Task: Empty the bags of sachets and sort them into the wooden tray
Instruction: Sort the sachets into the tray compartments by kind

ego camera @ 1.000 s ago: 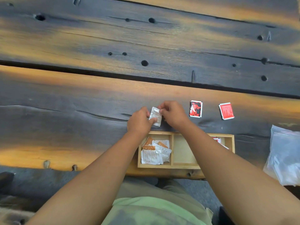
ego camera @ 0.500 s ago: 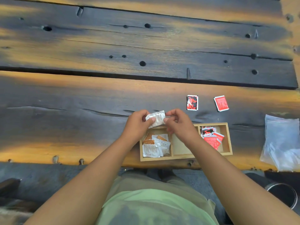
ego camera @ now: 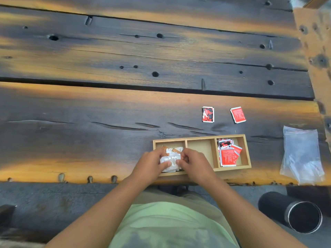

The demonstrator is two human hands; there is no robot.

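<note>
Placing a white sachet into the left compartment

Holding one white sachet (ego camera: 169,161) between both hands, the person is bringing it down over the left compartment of the wooden tray (ego camera: 231,136). The left hand (ego camera: 150,163) is pinching the left edge of the sachet with thumb and fingers (ego camera: 165,164) closed on it, and the right hand (ego camera: 192,162) is pinching the right edge in the same way. Under the hands, other white sachets with some orange ones (ego camera: 174,150) are already lying in this compartment. The middle compartment is showing only bare wood, and the right compartment is holding a pile of red sachets (ego camera: 228,156).

Two sachets are lying apart on the tabletop (ego camera: 89,126) beyond the tray: a red and black sachet (ego camera: 208,114) and a red sachet (ego camera: 237,115). A clear plastic bag (ego camera: 301,154) is lying to the right of the tray; whether it is still holding sachets cannot be told.

To do this step well, the person is probably needing to lower the sachet flat onto the pile and let both edges go together, so it is not sliding over the divider into the middle compartment. The pile looks loose, so pressing lightly is likely helping it to stay inside the wall. The two loose sachets probably belong in the right compartment afterwards.
</note>
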